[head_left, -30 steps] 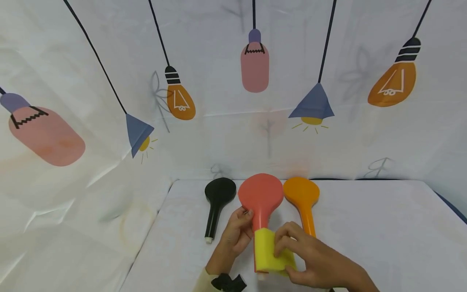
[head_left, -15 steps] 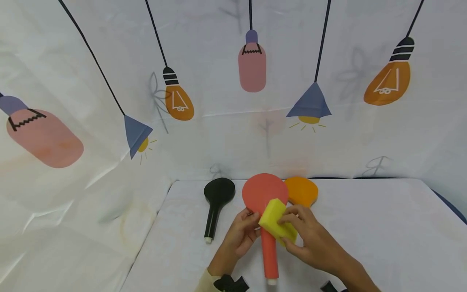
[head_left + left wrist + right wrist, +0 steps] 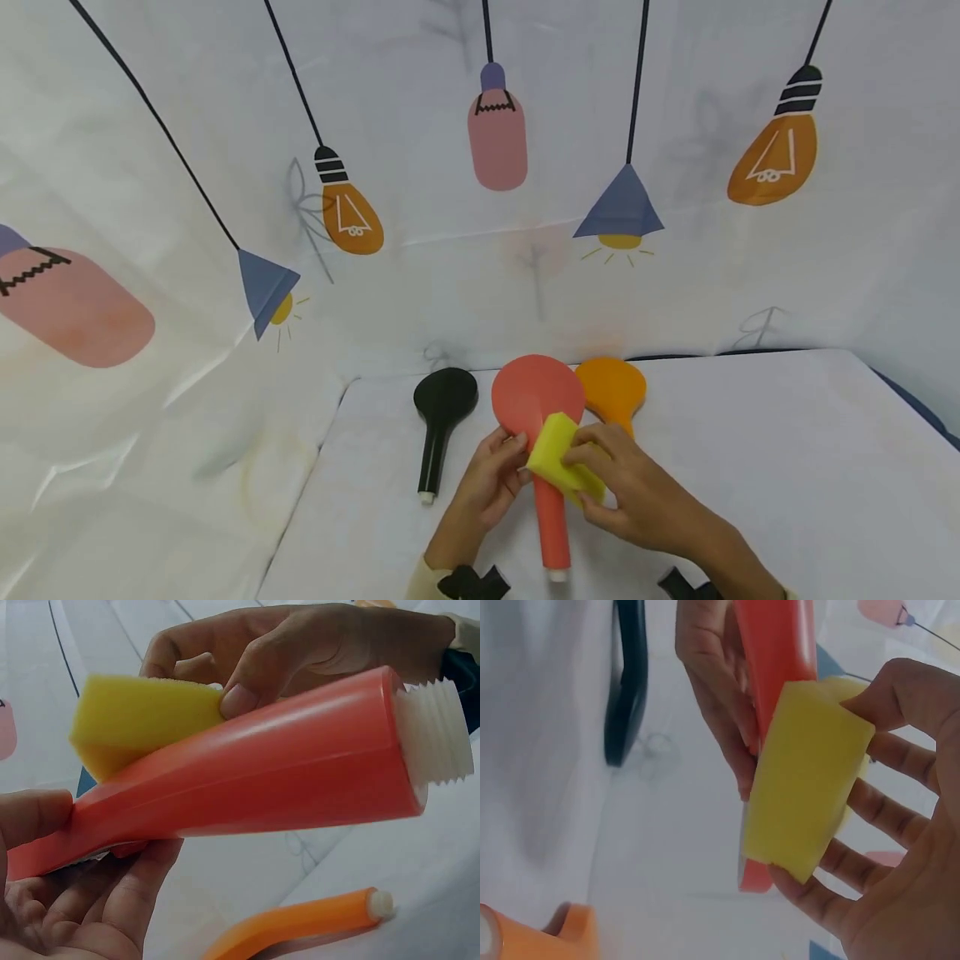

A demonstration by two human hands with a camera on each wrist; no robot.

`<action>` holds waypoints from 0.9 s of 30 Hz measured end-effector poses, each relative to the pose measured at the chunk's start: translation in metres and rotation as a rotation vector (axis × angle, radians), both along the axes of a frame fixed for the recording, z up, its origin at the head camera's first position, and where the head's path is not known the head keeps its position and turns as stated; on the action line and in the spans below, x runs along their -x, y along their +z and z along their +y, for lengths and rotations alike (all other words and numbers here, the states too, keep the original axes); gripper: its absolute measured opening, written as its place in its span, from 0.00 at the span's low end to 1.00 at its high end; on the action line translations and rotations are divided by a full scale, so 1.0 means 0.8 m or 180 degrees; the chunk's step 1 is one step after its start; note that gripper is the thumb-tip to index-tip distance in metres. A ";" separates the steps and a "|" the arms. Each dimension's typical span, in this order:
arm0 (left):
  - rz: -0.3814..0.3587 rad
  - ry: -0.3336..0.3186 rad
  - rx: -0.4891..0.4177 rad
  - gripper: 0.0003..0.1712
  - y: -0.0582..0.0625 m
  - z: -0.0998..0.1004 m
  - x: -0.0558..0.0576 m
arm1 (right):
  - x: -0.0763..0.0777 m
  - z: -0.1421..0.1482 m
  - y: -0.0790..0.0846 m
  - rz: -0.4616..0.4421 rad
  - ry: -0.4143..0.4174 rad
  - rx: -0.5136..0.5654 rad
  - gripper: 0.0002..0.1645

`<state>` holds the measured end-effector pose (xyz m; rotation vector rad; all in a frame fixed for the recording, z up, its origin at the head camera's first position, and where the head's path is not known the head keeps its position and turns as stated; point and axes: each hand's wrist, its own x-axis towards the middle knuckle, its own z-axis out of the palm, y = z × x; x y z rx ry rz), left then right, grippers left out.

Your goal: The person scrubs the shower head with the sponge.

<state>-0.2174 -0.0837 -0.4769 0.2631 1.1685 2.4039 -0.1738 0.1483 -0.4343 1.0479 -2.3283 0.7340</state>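
Observation:
A red shower head (image 3: 536, 387) with a white threaded end is held up off the table. My left hand (image 3: 491, 479) grips it at the neck; in the left wrist view the thumb lies above and the fingers beneath. A yellow sponge (image 3: 553, 457) lies against the neck and upper handle, pinched between the thumb and fingers of my right hand (image 3: 641, 496). The right wrist view shows the sponge (image 3: 806, 776) covering part of the red handle. The underside of the red shower head is mostly hidden.
To the left lies a black shower head (image 3: 446, 396) on the white table (image 3: 757, 450). An orange shower head (image 3: 611, 385) rests at the right, its handle partly behind my right hand. A white sheet (image 3: 420, 292) printed with lamps hangs behind the table.
Both hands stay on their things. The sponge has moved from the lower handle up to the neck, uncovering the handle's end. The head view has shifted slightly.

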 end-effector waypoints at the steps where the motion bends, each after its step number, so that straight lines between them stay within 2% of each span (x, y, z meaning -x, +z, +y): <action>1: 0.0029 0.0005 0.0006 0.32 0.001 0.000 0.000 | 0.000 0.000 0.001 0.0007 0.0016 0.0005 0.30; 7: 0.0077 0.0051 0.0006 0.26 0.001 -0.001 0.003 | -0.005 -0.002 0.000 0.0011 0.0198 -0.0016 0.30; 15: -0.0042 0.0205 -0.0038 0.31 -0.003 -0.005 0.007 | -0.010 -0.009 -0.004 -0.0140 0.0549 -0.0052 0.30; 22: -0.0080 0.0324 -0.0085 0.30 -0.010 -0.009 0.014 | -0.010 -0.015 -0.003 -0.0012 0.0955 -0.0083 0.32; 24: -0.0077 0.0365 -0.0076 0.28 -0.012 -0.008 0.017 | -0.011 -0.014 -0.002 -0.0206 0.1023 -0.0180 0.32; 27: -0.0075 0.0435 -0.0082 0.23 -0.016 -0.008 0.022 | -0.015 -0.013 0.000 -0.0652 0.1213 -0.0356 0.29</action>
